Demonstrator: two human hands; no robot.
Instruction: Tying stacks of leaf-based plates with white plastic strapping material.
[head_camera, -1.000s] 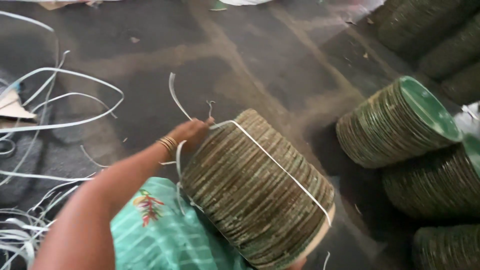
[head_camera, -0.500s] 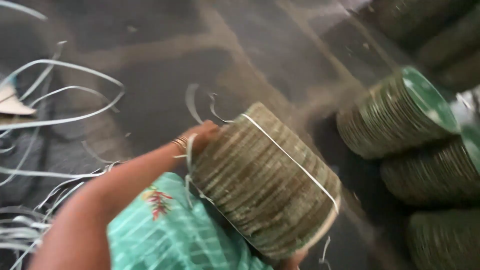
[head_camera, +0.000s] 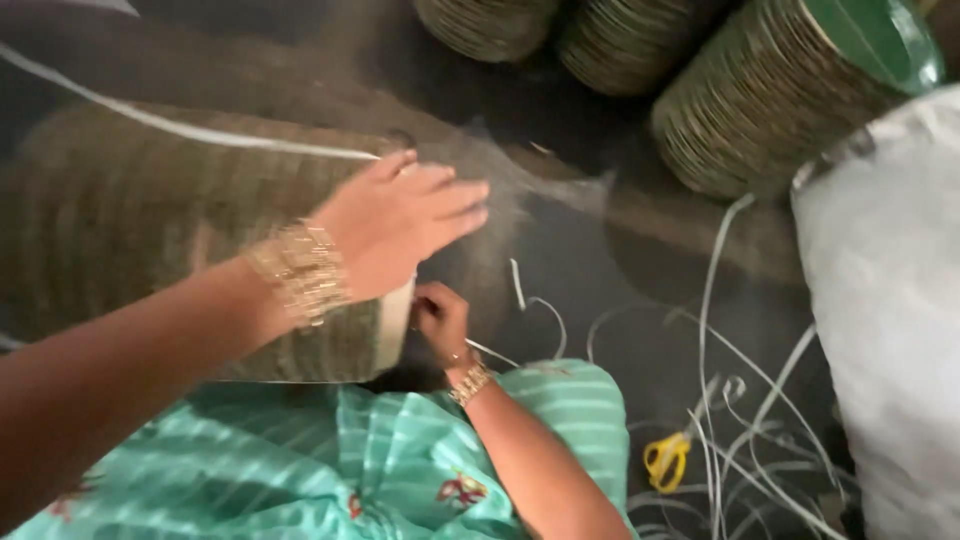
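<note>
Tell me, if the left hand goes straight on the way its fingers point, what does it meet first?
Probably nothing close. The left hand points right, past the bundled stack; beyond lies bare dark floor, then the white sack. Depth is unclear.

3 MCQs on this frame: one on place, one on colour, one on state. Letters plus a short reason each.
1. Where do the scissors lie?
A. on the bundle
B. on the floor among loose white straps
C. in the left hand

2. What colour are the scissor handles?
A. yellow
B. red
C. black

3. What is the left hand doing?
A. hanging free in the air
B. gripping the scissors
C. resting flat on the strapped bundle of stacked plates

Answers: 1 B, they lie on the dark floor beside the white straps. 2 A, the handles are plainly yellow. 3 C, the fingers are spread on the bundle, while the right hand is at its lower edge.
</note>
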